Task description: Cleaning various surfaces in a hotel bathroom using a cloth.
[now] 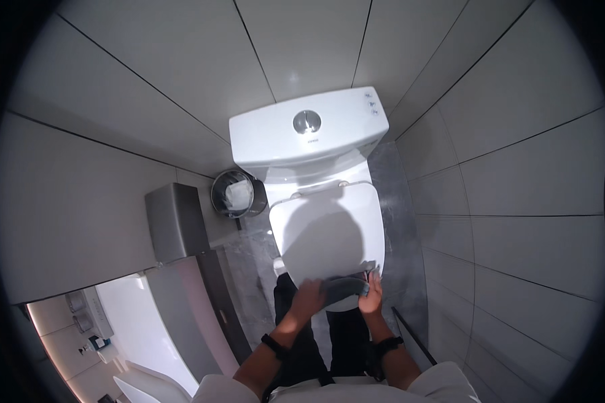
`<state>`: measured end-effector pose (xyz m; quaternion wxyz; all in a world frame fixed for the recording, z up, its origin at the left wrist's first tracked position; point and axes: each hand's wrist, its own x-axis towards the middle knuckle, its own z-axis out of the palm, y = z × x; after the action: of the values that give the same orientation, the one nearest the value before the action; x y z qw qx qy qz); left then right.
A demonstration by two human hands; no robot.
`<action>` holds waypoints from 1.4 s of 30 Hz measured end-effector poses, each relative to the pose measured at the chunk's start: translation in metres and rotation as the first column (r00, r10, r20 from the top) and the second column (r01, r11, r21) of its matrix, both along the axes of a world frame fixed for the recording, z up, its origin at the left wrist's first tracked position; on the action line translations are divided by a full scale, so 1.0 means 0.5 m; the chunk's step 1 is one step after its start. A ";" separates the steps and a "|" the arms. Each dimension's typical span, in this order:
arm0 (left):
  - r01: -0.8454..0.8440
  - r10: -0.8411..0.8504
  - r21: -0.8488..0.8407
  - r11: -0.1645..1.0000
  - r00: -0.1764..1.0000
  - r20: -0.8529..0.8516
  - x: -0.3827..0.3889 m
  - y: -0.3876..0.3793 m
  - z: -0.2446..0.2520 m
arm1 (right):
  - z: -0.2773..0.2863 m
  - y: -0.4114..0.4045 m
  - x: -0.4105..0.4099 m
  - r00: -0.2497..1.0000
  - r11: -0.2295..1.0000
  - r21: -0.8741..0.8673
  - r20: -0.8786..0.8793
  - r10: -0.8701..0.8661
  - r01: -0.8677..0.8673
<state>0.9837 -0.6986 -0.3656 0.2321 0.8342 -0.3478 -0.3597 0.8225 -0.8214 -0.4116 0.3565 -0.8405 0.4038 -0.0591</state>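
Note:
Before me stands a white toilet with its lid (pixel 327 226) down. Just above the lid's front end, a dark, curved, flexible item (pixel 345 291) spans my two hands; blur hides whether it is cloth or plastic. My left hand (pixel 308 300) is closed around its left end. At the other end, my right hand (pixel 372 297) holds the item with its fingers stretched forward. A small patterned patch shows near those fingertips. Each wrist wears a black band.
Behind the lid rises the cistern (pixel 302 146) with a round flush button (pixel 307 122). A waste bin (pixel 232 194) with white paper stands left of it. A grey metal wall box (pixel 176 221) juts out at left, near a white washbasin counter (pixel 136 312). Tiled walls close in around.

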 end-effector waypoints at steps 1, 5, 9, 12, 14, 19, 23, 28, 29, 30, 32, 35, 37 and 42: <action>-0.005 -0.002 0.066 0.998 0.995 0.102 0.004 -0.011 -0.012 | -0.006 -0.002 0.004 0.996 0.996 -0.078 -0.077 -0.043 0.037; -0.071 0.023 0.037 0.997 0.695 0.718 0.046 -0.067 -0.104 | -0.068 -0.040 0.093 0.973 0.987 -0.160 -0.225 -0.048 0.011; 0.031 -0.060 0.064 0.997 0.856 0.513 0.066 -0.096 -0.224 | -0.179 -0.081 0.233 0.865 0.997 -0.078 -0.500 -0.036 -0.004; 0.107 -0.162 0.138 0.985 0.855 0.493 0.101 -0.113 -0.285 | -0.220 -0.111 0.287 0.922 0.977 -0.205 -0.387 -0.023 -0.061; 0.137 -0.194 0.143 0.980 0.814 0.547 0.140 -0.145 -0.312 | -0.230 -0.172 0.302 0.975 0.954 -0.283 -0.218 0.040 -0.103; 0.135 -0.089 -0.020 0.991 0.751 0.654 0.240 -0.257 -0.335 | -0.214 -0.295 0.381 0.916 0.941 -0.336 -0.391 -0.094 -0.047; 0.053 -0.030 -0.020 0.998 0.784 0.619 0.233 -0.239 -0.336 | -0.208 -0.235 0.408 0.894 0.969 -0.246 -0.437 -0.097 -0.015; 0.000 -0.054 0.100 0.995 0.842 0.536 0.189 -0.064 -0.328 | -0.215 -0.062 0.334 0.858 0.894 -0.259 -0.467 0.215 -0.365; 0.000 -0.078 0.159 0.987 0.875 0.478 0.167 -0.025 -0.324 | -0.218 -0.028 0.316 0.846 0.900 -0.215 -0.475 0.243 -0.379; 0.022 -0.104 0.202 0.979 0.908 0.405 0.139 0.014 -0.321 | -0.218 0.009 0.285 0.860 0.914 -0.164 -0.433 0.270 -0.370; 0.091 -0.207 0.287 0.954 0.890 0.406 0.071 0.085 -0.319 | -0.214 0.093 0.221 0.851 0.928 -0.160 -0.475 0.226 -0.336; 0.224 -0.325 0.307 0.925 0.884 0.336 -0.022 0.164 -0.324 | -0.196 0.177 0.090 0.809 0.957 -0.010 -0.536 0.240 -0.291; 0.480 -0.532 0.230 0.847 0.786 0.316 -0.065 0.179 -0.332 | -0.184 0.187 0.010 0.840 0.954 0.026 -0.468 0.275 -0.299; 0.520 -0.525 0.129 0.845 0.755 0.393 -0.044 0.095 -0.337 | -0.229 0.072 0.013 0.816 0.894 -0.261 -0.551 0.172 -0.364</action>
<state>0.9617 -0.6513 -0.5343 0.0388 0.7619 -0.6053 -0.2272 0.8292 -0.7853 -0.5264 0.0828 -0.9243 0.3421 0.1475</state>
